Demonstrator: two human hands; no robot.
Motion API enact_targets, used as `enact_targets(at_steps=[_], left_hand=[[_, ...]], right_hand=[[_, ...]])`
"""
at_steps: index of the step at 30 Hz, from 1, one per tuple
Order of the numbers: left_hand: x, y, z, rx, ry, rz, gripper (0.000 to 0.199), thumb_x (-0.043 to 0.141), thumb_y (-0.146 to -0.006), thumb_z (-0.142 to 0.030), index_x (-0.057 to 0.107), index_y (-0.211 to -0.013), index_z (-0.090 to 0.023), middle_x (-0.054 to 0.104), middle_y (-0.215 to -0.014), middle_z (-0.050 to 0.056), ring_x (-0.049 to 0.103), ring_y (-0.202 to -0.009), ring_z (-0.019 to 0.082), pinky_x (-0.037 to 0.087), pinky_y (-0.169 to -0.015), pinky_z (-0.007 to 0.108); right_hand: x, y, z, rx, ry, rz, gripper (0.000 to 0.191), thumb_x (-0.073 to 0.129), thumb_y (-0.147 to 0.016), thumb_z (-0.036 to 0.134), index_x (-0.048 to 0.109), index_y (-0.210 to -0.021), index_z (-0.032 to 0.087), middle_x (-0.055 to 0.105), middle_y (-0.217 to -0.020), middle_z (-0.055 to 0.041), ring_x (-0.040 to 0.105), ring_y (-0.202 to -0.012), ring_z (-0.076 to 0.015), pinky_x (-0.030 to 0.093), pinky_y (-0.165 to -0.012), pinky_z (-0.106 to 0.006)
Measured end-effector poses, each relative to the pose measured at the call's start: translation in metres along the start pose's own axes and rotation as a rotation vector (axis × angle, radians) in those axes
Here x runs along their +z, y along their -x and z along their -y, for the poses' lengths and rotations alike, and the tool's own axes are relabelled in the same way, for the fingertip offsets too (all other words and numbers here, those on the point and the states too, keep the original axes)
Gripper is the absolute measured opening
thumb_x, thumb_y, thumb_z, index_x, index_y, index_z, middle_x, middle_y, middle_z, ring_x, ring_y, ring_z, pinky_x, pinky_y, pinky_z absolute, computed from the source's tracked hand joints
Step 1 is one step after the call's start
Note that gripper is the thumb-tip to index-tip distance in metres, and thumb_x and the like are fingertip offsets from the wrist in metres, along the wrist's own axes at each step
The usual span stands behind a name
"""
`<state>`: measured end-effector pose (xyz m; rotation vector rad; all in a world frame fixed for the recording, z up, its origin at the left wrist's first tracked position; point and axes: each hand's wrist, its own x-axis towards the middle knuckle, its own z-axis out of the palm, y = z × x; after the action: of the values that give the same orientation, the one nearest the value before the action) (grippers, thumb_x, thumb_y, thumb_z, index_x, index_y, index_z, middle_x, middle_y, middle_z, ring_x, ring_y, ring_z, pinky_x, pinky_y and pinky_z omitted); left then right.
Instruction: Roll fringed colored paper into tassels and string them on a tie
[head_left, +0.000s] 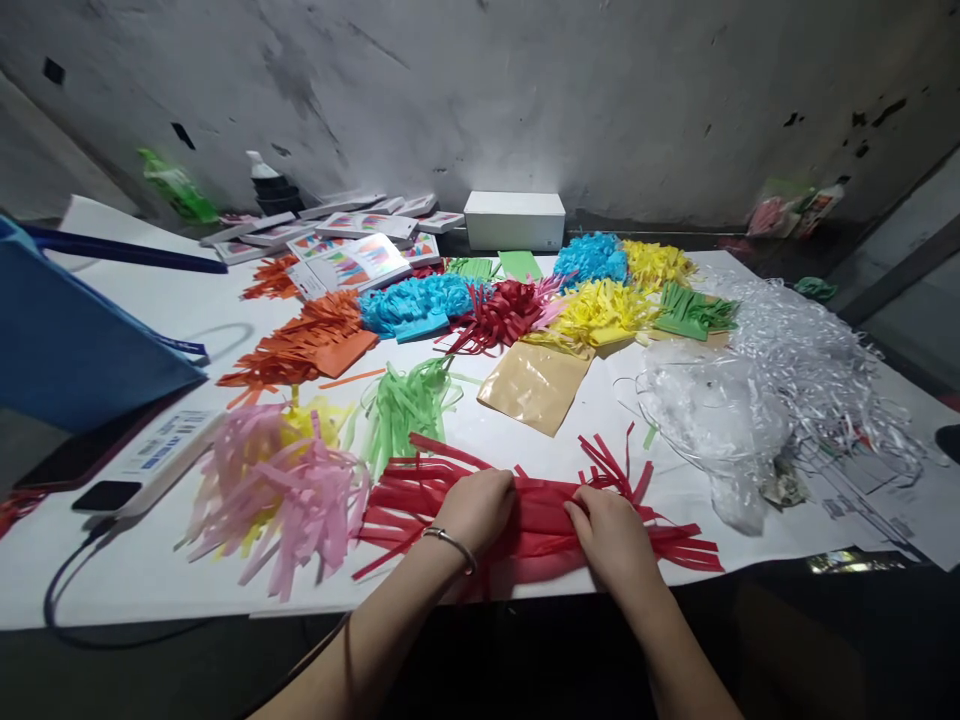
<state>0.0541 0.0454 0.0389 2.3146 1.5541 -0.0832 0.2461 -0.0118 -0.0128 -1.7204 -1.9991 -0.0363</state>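
Holding the red fringed paper (546,512) evenly taut likely helps its strips (686,550) lie straight, while the left hand (480,510) and right hand (611,530) both grasp its middle.

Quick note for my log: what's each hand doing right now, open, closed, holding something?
Left hand: closed, gripping the red fringed paper.
Right hand: closed, pinching the same red fringed paper.

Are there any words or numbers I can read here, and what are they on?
None can be read for sure.
White device by the pink strips: bars and blue marks on its label, too small.
Flat boxes with coloured triangles: tiny print, unreadable.
Printed sheet at right: faint marks, too small.
Green bottle: too blurred.
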Motion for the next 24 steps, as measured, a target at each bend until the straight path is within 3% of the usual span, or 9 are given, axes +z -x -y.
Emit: enact_targets(at_steps=[3, 6, 8, 11, 14, 17, 21, 24], left_hand=[[0.004, -0.007, 0.001, -0.025, -0.016, -0.003, 0.021, 0.047, -0.093, -0.022, 0.067, -0.085, -0.019, 0.075, -0.088, 0.010, 0.071, -0.083, 0.026, 0.045, -0.067, 0.031], [0.005, -0.010, 0.002, -0.028, -0.026, 0.004, 0.021, 0.047, -0.092, -0.022, 0.066, -0.086, -0.019, 0.075, -0.088, 0.010, 0.071, -0.084, 0.026, 0.045, -0.066, 0.031], [0.004, -0.010, 0.002, -0.022, -0.030, 0.010, 0.021, 0.046, -0.092, -0.023, 0.066, -0.087, -0.018, 0.075, -0.088, 0.011, 0.071, -0.083, 0.026, 0.046, -0.066, 0.031], [0.003, -0.010, 0.001, -0.013, -0.032, 0.014, 0.022, 0.045, -0.093, -0.024, 0.066, -0.089, -0.018, 0.075, -0.088, 0.012, 0.071, -0.084, 0.027, 0.046, -0.066, 0.032], [0.004, -0.010, 0.002, -0.009, -0.031, 0.016, 0.023, 0.045, -0.093, -0.025, 0.066, -0.089, -0.018, 0.076, -0.089, 0.012, 0.071, -0.085, 0.028, 0.046, -0.066, 0.033], [0.004, -0.011, 0.003, -0.005, -0.030, 0.024, 0.022, 0.045, -0.093, -0.025, 0.066, -0.089, -0.018, 0.076, -0.091, 0.012, 0.071, -0.085, 0.028, 0.046, -0.066, 0.033], [0.005, -0.012, 0.004, -0.004, -0.033, 0.035, 0.022, 0.046, -0.093, -0.026, 0.066, -0.091, -0.018, 0.075, -0.092, 0.013, 0.071, -0.086, 0.028, 0.046, -0.066, 0.032], [0.007, -0.013, 0.005, 0.000, -0.032, 0.040, 0.021, 0.047, -0.093, -0.027, 0.066, -0.091, -0.018, 0.075, -0.093, 0.012, 0.071, -0.086, 0.028, 0.046, -0.066, 0.032]], right_hand=[[-0.005, -0.007, 0.000, 0.034, 0.096, -0.041, 0.024, 0.053, -0.093, 0.018, 0.056, -0.070, 0.023, 0.061, -0.058, -0.0025, 0.058, -0.057, -0.0206, 0.040, -0.057, -0.032], [-0.018, -0.006, 0.006, 0.030, 0.150, -0.096, 0.015, 0.051, -0.091, 0.011, 0.064, -0.092, 0.019, 0.069, -0.088, -0.0121, 0.062, -0.086, -0.0284, 0.045, -0.079, -0.044], [-0.024, -0.001, 0.014, -0.132, 0.100, -0.085, 0.025, 0.049, -0.089, 0.006, 0.064, -0.107, 0.018, 0.068, -0.108, -0.0138, 0.060, -0.104, -0.0294, 0.041, -0.096, -0.050], [-0.026, 0.011, 0.022, -0.349, -0.015, 0.001, 0.021, 0.052, -0.087, 0.006, 0.065, -0.096, 0.020, 0.066, -0.124, -0.0102, 0.053, -0.124, -0.0279, 0.027, -0.113, -0.054], [-0.022, 0.023, 0.019, -0.207, 0.034, 0.020, 0.013, 0.055, -0.089, 0.014, 0.062, -0.079, 0.020, 0.061, -0.135, -0.0118, 0.045, -0.133, -0.0336, 0.018, -0.114, -0.063], [-0.020, 0.034, 0.007, -0.033, 0.163, -0.035, 0.017, 0.050, -0.095, 0.022, 0.066, -0.088, 0.020, 0.059, -0.135, -0.0166, 0.046, -0.131, -0.0407, 0.023, -0.105, -0.072], [-0.021, 0.049, -0.004, 0.035, 0.216, -0.088, 0.031, 0.043, -0.100, 0.036, 0.071, -0.095, 0.023, 0.061, -0.132, -0.0162, 0.050, -0.125, -0.0432, 0.028, -0.099, -0.073], [-0.022, 0.057, -0.005, 0.057, 0.236, -0.090, 0.036, 0.040, -0.101, 0.037, 0.072, -0.093, 0.024, 0.060, -0.135, -0.0144, 0.050, -0.126, -0.0408, 0.027, -0.101, -0.071]])
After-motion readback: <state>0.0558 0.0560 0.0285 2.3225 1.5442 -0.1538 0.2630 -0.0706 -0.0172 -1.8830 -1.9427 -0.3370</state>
